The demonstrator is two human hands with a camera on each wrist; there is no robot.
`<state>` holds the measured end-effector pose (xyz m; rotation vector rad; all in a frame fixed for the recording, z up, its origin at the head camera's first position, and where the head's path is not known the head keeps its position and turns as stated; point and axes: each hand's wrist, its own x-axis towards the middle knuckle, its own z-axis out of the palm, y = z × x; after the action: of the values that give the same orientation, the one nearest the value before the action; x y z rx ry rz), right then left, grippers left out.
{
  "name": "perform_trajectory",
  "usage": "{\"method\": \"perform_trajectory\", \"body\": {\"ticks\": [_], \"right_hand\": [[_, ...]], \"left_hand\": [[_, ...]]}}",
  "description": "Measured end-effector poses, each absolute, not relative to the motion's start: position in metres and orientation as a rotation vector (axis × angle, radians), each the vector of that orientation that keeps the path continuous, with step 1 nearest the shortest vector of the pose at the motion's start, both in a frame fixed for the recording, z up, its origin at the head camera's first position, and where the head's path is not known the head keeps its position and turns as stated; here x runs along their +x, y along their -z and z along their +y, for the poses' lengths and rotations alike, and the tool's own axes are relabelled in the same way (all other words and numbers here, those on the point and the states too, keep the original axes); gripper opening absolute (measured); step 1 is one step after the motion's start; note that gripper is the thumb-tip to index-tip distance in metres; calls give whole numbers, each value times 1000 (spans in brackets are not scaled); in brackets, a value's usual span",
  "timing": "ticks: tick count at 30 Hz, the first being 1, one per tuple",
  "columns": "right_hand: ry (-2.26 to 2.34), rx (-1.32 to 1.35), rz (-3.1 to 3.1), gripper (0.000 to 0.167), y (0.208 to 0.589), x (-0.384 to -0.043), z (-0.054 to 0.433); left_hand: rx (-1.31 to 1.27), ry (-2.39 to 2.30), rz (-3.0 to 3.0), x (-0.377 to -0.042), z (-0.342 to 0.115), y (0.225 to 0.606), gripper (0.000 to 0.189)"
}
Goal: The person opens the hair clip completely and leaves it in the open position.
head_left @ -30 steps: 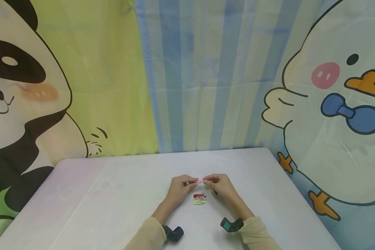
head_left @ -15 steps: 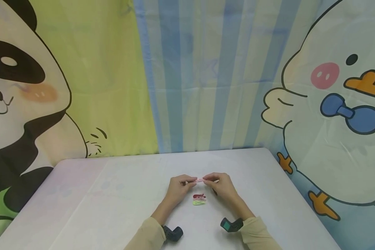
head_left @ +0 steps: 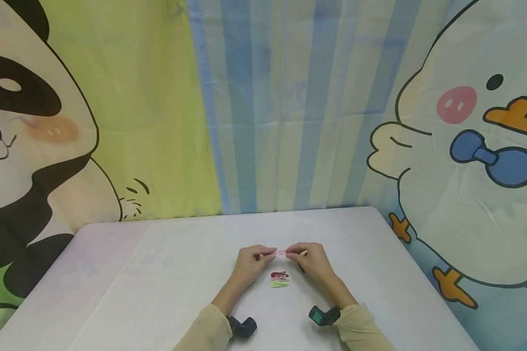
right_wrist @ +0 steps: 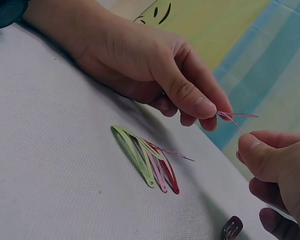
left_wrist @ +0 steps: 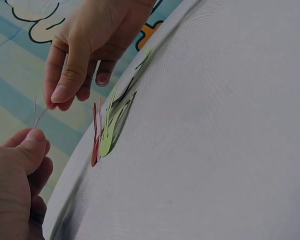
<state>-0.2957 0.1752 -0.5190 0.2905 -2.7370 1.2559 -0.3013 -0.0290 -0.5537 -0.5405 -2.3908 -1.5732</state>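
Between my two hands stretches a pink snap hair clip (head_left: pixel 280 252), raised above the table. My left hand (head_left: pixel 251 263) pinches one end with thumb and forefinger, and my right hand (head_left: pixel 311 261) pinches the other. The right wrist view shows the pink clip (right_wrist: pixel 233 119) with its parts spread into a V. Nearer the body lies a small group of clips: a red clip (right_wrist: pixel 171 172), a pink clip (right_wrist: pixel 157 172) and several light green clips (right_wrist: pixel 138 155). A dark clip (right_wrist: pixel 233 227) lies on the cloth beneath my right hand.
The white-covered table (head_left: pixel 167 282) ends at a back edge before a striped curtain (head_left: pixel 276 122). Another green clip (left_wrist: pixel 144 58) lies off to the right side in the left wrist view. Both wrists wear dark camera mounts (head_left: pixel 243 327).
Both hands stay almost in place, still pinching the pink clip, which tilts slightly and then levels. A yellow-green bit beside the right hand, seen earlier, is now hidden in the head view.
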Motion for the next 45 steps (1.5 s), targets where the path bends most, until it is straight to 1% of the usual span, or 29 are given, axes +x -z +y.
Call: {"method": "perform_trajectory", "body": {"ticks": [19, 32, 39, 45], "right_hand": [[-1239, 267, -2837, 5, 517, -294, 176], [-1106, 462, -2932, 4, 513, -290, 178], [-1054, 490, -2971, 4, 513, -290, 177], [-1041, 523, -3000, 4, 515, -291, 178]], "left_hand": [[-653, 1425, -2554, -303, -37, 551, 13], [-728, 1294, -2690, -303, -44, 550, 11], [-854, 1278, -2647, -304, -45, 550, 9], [-877, 1276, -2670, -305, -45, 550, 8]]}}
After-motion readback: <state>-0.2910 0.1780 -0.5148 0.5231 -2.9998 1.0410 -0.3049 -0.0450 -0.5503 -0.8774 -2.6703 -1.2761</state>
